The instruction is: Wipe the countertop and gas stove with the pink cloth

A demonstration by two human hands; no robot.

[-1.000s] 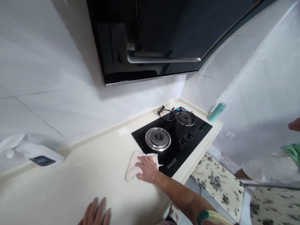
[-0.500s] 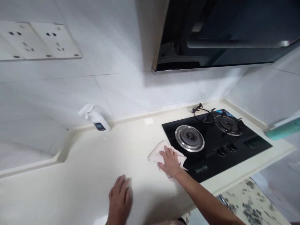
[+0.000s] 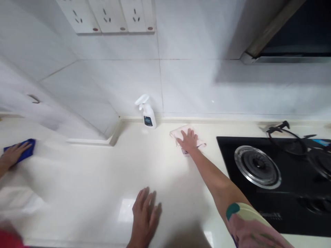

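Note:
My right hand (image 3: pixel 189 140) presses a pale pink cloth (image 3: pixel 178 133) onto the cream countertop (image 3: pixel 103 193), near the wall and left of the stove. Its fingers are spread over the cloth. Closer to me, my left hand (image 3: pixel 143 215) rests on the counter with its fingers a little apart and nothing in it. A white spray bottle (image 3: pixel 149 117) with a dark label stands upright against the wall, to the left of the cloth.
A black gas stove (image 3: pixel 230 155) with a loose pan support (image 3: pixel 284 129) lies at right, below a dark range hood (image 3: pixel 305 34). At far left another person's hand (image 3: pixel 11 155) is on a blue cloth (image 3: pixel 27 151). A wall corner (image 3: pixel 111 141) juts out; sockets (image 3: pixel 111 17) sit above.
My view has swung left, bringing the other person's hand into sight. My right hand has slid the pink cloth away from the stove edge toward the wall. My left hand stays on the counter.

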